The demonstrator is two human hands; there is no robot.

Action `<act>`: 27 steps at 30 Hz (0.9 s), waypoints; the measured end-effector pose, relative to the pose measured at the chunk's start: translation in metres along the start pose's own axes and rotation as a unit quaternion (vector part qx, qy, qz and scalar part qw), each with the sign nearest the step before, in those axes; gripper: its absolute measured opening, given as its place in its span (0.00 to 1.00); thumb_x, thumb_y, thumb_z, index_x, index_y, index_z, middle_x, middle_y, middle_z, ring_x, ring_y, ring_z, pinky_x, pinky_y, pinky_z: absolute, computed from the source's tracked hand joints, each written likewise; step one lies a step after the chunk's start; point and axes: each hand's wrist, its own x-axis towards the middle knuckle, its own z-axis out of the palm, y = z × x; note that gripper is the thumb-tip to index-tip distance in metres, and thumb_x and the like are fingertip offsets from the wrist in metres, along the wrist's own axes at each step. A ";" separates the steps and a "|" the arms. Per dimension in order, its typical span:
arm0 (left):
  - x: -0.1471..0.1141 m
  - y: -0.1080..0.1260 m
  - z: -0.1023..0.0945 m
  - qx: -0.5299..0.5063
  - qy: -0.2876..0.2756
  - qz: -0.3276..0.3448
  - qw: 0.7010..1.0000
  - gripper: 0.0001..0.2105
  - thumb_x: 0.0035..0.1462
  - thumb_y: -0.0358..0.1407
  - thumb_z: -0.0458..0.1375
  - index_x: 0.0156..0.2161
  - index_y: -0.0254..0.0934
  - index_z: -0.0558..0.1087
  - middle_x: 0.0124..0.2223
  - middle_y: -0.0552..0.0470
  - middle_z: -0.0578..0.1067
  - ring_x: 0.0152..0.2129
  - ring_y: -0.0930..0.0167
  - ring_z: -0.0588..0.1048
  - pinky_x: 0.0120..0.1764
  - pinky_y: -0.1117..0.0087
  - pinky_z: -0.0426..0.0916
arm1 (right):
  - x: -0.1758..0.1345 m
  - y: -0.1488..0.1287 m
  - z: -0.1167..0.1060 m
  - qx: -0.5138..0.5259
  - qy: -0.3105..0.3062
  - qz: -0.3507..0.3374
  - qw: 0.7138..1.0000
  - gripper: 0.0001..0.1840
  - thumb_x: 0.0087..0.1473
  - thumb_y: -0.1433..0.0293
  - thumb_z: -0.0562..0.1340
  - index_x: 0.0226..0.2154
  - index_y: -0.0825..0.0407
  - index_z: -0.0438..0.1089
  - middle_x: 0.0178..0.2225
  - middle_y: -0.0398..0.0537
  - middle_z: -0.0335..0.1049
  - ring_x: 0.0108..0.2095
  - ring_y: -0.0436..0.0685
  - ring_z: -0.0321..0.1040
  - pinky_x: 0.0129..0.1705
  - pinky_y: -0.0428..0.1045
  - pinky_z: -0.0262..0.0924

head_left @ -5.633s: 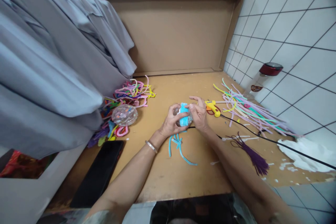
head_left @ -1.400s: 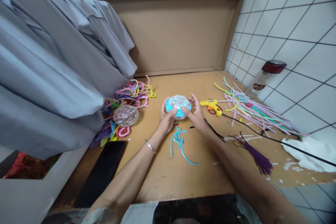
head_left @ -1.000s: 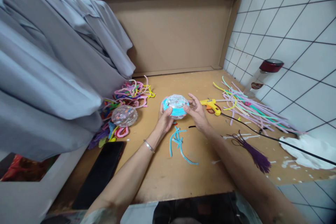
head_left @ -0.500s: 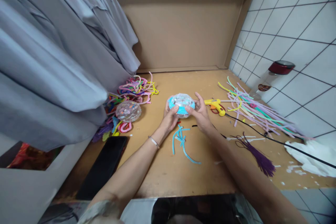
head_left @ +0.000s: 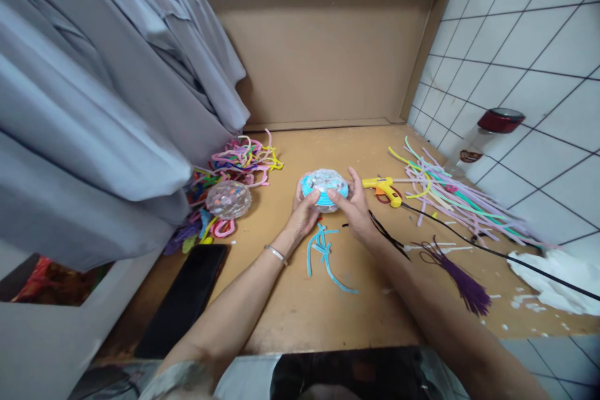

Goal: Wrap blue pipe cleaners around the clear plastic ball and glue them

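Observation:
Between my two hands, above the middle of the table, is a round clear plastic ball [head_left: 329,179] with bright blue pipe cleaner [head_left: 323,198] wound in rows around its lower part. My left hand [head_left: 304,209] grips its left side, thumb pressed on the blue rows. On the right side, my right hand [head_left: 355,205] holds it with the thumb on the front and the index finger raised. Loose blue pipe cleaner pieces [head_left: 323,249] lie on the table just below the hands. A yellow glue gun [head_left: 385,189] rests right of my right hand.
A tangled pile of coloured pipe cleaners [head_left: 244,156] and a second clear ball [head_left: 229,199] lie left. Straight pipe cleaners [head_left: 450,194], a jar [head_left: 482,137], a purple tassel [head_left: 462,278] and white tissue [head_left: 557,278] are right. A black phone [head_left: 187,300] lies front left; cardboard [head_left: 328,56] stands behind.
The ball stays in both hands at nearly the same spot. My right hand has shifted slightly, with its index finger a little lower, and more black strands show beside the right wrist.

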 end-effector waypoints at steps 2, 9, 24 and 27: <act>0.001 0.001 0.000 0.002 -0.007 0.002 1.000 0.41 0.37 0.48 0.76 0.56 0.44 0.66 0.56 0.46 0.76 0.54 0.59 0.75 0.56 0.59 0.70 | 0.002 -0.001 -0.002 0.014 -0.008 0.005 1.000 0.61 0.41 0.46 0.72 0.69 0.45 0.46 0.55 0.57 0.69 0.55 0.65 0.70 0.61 0.64 0.63; 0.001 0.003 0.000 -0.002 -0.027 -0.015 1.000 0.39 0.40 0.51 0.74 0.56 0.44 0.66 0.55 0.45 0.77 0.53 0.57 0.75 0.53 0.56 0.72 | 0.004 -0.002 -0.006 0.019 -0.024 0.002 1.000 0.57 0.44 0.44 0.70 0.69 0.44 0.47 0.57 0.57 0.69 0.57 0.65 0.69 0.61 0.63 0.64; 0.006 -0.002 -0.008 -0.033 -0.047 -0.056 0.997 0.40 0.40 0.53 0.73 0.56 0.39 0.68 0.55 0.41 0.77 0.56 0.53 0.74 0.56 0.51 0.70 | -0.002 0.007 0.004 0.045 0.002 0.021 0.999 0.56 0.44 0.45 0.70 0.68 0.46 0.50 0.63 0.58 0.62 0.62 0.66 0.64 0.65 0.63 0.59; 0.007 -0.003 -0.012 -0.027 -0.050 -0.058 0.997 0.42 0.38 0.51 0.74 0.58 0.40 0.67 0.56 0.41 0.77 0.57 0.53 0.74 0.57 0.52 0.70 | -0.006 0.008 0.006 0.021 -0.002 0.016 1.000 0.61 0.41 0.45 0.72 0.69 0.46 0.47 0.67 0.59 0.56 0.65 0.67 0.60 0.67 0.64 0.56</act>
